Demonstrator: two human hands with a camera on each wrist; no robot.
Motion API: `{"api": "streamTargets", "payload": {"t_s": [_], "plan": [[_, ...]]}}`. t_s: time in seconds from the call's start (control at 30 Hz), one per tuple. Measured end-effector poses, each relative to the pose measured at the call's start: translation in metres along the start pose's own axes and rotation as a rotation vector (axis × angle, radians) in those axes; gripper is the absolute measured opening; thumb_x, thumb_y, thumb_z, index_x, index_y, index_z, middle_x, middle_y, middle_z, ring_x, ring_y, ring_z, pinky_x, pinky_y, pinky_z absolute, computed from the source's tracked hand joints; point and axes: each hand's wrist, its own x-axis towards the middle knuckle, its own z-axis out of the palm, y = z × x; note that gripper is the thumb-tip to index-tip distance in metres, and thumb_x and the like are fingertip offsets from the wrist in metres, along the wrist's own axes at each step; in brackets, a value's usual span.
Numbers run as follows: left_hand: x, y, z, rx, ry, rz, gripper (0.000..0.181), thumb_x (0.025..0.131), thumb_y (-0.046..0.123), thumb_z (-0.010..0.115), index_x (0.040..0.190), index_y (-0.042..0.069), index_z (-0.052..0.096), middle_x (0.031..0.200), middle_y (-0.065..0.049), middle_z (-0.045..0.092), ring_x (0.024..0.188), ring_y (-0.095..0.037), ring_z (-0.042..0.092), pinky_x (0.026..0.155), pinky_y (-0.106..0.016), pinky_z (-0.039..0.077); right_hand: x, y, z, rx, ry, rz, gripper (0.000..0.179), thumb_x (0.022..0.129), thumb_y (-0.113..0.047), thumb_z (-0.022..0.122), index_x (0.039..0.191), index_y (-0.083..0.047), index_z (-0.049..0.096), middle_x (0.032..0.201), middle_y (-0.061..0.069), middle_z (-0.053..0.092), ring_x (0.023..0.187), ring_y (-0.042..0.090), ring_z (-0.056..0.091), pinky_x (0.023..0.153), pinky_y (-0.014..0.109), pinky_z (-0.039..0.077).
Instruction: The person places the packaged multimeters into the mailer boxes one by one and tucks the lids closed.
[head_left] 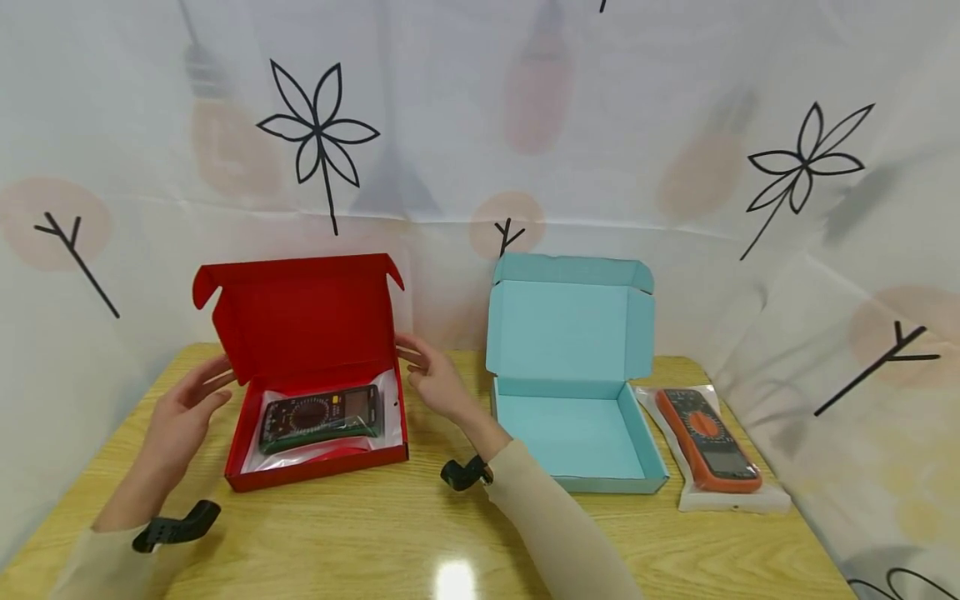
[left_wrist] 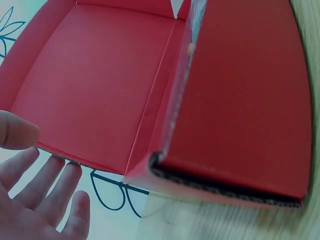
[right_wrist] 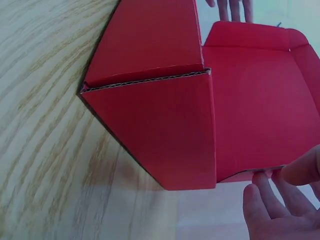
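Red box (head_left: 318,472) sits on the table (head_left: 315,542), left of ctr, lid (head_left: 307,321) up, leaning back a bit. Meter (head_left: 318,419) lies in it, crosswise, in a clear/white bag (head_left: 392,410). L hand (head_left: 180,410) is at lid's left edge, R hand (head_left: 438,382) at its right edge. Fingers on both extended, slightly spread, tips at or just behind the edge; thumbs on the inner side, apart from fingers. Can't tell how firm the contact is, but no tight pinch visible.

Handling (judging by looks): lid's cardboard, so light & fairly stiff, flexes at far hinge; side flaps prob. bend/crease easily. Best hold = both side edges, even force L/R, so it doesn't twist. Meter's prob. the heavy bit, screen fragile, bag slippery; grip the body thru bag, not by loose plastic. To shift whole box, take the side walls low.
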Motion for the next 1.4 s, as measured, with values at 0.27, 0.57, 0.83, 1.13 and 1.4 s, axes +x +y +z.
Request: {"api": "streamTargets", "payload": {"t_s": [0.27,0.57,0.83,1.13,1.4], "plan": [[-0.006,-0.004,-0.002,0.002,-0.012,0.025,0.046,0.107,0.018,0.045,0.152,0.009,0.040,0.145,-0.011,0.051,0.110,0.009,0.052,0.086,-0.010,0.046,0.000,0.020,-0.001,-0.060,0.012,0.020,0.059,0.089,0.011,0.047,0.145,-0.009,0.048,0.146,0.004,0.051,0.132,0.025,0.051,0.106,0.040,0.043],[-0.012,-0.012,-0.004,-0.023,-0.039,0.055,0.041,0.105,0.011,0.047,0.145,-0.002,0.044,0.129,0.015,0.055,0.106,0.014,0.054,0.084,-0.009,0.047,-0.005,0.022,-0.001,-0.096,0.006,0.030,0.055,0.090,0.008,0.049,0.142,-0.010,0.051,0.142,0.003,0.054,0.128,0.023,0.054,0.104,0.037,0.045],[-0.010,-0.015,-0.004,-0.046,-0.082,0.058,0.045,0.105,0.011,0.049,0.148,0.000,0.040,0.130,0.018,0.052,0.109,0.015,0.054,0.084,-0.010,0.047,-0.003,0.024,-0.002,-0.029,-0.040,0.004,0.063,0.086,0.012,0.048,0.146,-0.007,0.045,0.146,0.013,0.049,0.132,0.034,0.049,0.108,0.050,0.039],[-0.009,-0.018,-0.002,-0.042,-0.097,0.064,0.048,0.105,0.009,0.049,0.150,0.000,0.037,0.131,0.018,0.048,0.109,0.015,0.052,0.084,-0.010,0.047,-0.002,0.023,-0.002,-0.092,-0.024,0.097,0.057,0.089,0.010,0.052,0.142,-0.010,0.048,0.144,0.006,0.051,0.132,0.025,0.050,0.107,0.040,0.042],[-0.009,-0.021,-0.001,-0.090,-0.104,0.054,0.044,0.104,0.007,0.049,0.146,-0.003,0.040,0.124,0.026,0.049,0.108,0.015,0.053,0.083,-0.010,0.048,-0.002,0.024,-0.005,-0.115,-0.038,0.110,0.055,0.087,0.009,0.053,0.139,-0.006,0.049,0.141,0.010,0.053,0.132,0.028,0.050,0.107,0.043,0.042]]}}
